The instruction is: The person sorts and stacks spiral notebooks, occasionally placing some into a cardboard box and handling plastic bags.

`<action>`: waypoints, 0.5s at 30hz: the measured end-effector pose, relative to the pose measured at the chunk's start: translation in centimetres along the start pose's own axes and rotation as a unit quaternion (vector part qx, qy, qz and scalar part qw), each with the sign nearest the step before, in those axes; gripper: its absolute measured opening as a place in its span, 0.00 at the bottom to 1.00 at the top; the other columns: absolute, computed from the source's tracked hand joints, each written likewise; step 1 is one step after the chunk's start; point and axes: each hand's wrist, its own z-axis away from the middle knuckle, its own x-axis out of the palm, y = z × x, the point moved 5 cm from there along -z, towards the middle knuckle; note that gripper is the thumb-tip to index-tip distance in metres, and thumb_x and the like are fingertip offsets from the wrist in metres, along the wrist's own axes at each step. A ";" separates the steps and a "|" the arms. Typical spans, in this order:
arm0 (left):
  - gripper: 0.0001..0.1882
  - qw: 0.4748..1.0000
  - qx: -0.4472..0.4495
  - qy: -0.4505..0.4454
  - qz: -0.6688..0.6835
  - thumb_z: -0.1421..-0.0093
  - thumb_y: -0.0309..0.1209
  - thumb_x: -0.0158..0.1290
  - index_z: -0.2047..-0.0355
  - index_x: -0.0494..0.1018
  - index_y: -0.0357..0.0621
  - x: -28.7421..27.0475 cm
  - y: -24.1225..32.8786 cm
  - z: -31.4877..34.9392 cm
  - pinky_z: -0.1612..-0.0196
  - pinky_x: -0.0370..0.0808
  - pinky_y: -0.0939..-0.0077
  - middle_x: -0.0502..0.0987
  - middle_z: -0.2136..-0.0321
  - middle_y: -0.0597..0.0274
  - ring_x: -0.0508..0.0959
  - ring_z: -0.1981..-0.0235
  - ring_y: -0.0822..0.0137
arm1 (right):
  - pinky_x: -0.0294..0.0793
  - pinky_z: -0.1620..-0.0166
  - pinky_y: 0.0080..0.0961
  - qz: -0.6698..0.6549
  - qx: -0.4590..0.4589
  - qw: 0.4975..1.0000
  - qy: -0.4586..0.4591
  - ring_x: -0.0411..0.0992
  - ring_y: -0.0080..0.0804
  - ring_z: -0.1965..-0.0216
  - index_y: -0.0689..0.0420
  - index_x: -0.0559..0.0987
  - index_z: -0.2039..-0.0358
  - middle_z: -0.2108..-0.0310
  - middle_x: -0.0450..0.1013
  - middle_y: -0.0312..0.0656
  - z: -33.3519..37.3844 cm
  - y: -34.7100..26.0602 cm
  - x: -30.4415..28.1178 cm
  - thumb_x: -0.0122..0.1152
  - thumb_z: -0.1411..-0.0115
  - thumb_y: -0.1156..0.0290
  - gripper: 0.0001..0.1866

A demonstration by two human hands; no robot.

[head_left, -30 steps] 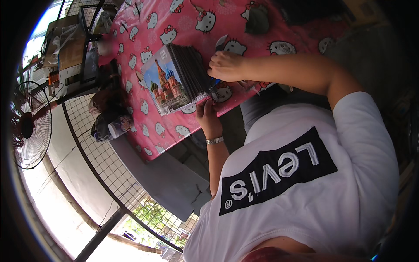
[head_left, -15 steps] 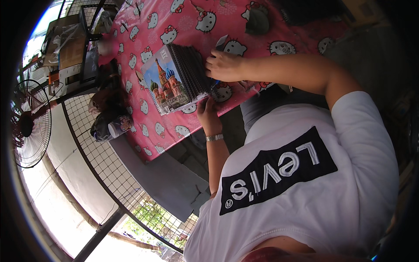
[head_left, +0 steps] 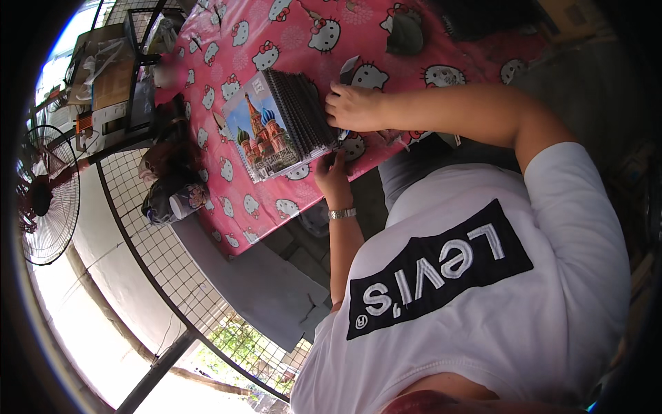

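A stack of spiral-bound notebooks (head_left: 265,134) lies on the table, its top cover showing a colourful domed building and its black coils facing my right side. At the stack's near corner is my left hand (head_left: 333,178), a metal watch (head_left: 341,214) on its wrist. Its thumb and fingers are bent together by the coils, and what they pinch is too dark to make out. Just right of the coils, my right hand (head_left: 355,107) is closed with curled fingers. A small blue bit shows under it; whatever it grips is hidden. Beyond it lies a small grey flat piece (head_left: 349,67).
The pink table cover (head_left: 269,224) has a cat-face print. A dark green object (head_left: 404,36) sits at the far side. On the left stand a black fan (head_left: 48,196), a wire-grid railing (head_left: 148,255), cardboard boxes (head_left: 112,83) and a dark patterned bundle (head_left: 174,196).
My left hand has shifted slightly right at the stack's near corner. The right hand has barely moved, and the notebooks stay in place.
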 end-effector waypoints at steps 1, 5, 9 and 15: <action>0.11 0.999 0.009 0.002 -0.046 0.43 0.30 0.62 0.66 0.76 0.34 0.2 0.1 -0.2 0.82 0.68 0.79 0.77 0.76 0.63 0.72 0.82 0.77 | 0.71 0.58 0.32 -0.001 0.006 0.998 -0.069 0.76 0.31 0.66 0.50 0.82 0.76 0.75 0.78 0.35 -0.2 -0.2 0.6 0.56 0.48 0.65 0.08; 0.10 0.991 0.019 0.020 -0.132 0.43 0.29 0.61 0.66 0.77 0.33 1.0 1.2 0.1 0.83 0.66 0.80 0.76 0.76 0.65 0.71 0.83 0.76 | 0.69 0.64 0.30 -0.019 0.036 0.973 -0.228 0.74 0.32 0.70 0.51 0.81 0.80 0.79 0.77 0.35 -0.4 -0.6 1.5 0.56 0.51 0.64 0.08; 0.12 0.990 0.063 0.027 -0.126 0.44 0.30 0.62 0.66 0.76 0.33 0.0 0.1 -0.3 0.82 0.67 0.78 0.77 0.77 0.63 0.72 0.84 0.76 | 0.69 0.58 0.30 0.014 0.044 0.976 -0.212 0.74 0.31 0.65 0.52 0.81 0.74 0.73 0.77 0.35 0.2 -0.1 1.7 0.55 0.47 0.64 0.09; 0.14 0.978 0.089 0.032 -0.185 0.47 0.33 0.63 0.67 0.77 0.34 -0.3 -0.6 -1.1 0.78 0.71 0.74 0.79 0.77 0.59 0.76 0.80 0.71 | 0.72 0.60 0.33 0.015 0.011 0.991 -0.135 0.76 0.33 0.65 0.50 0.84 0.74 0.73 0.79 0.34 -0.5 -1.2 0.7 0.57 0.48 0.65 0.09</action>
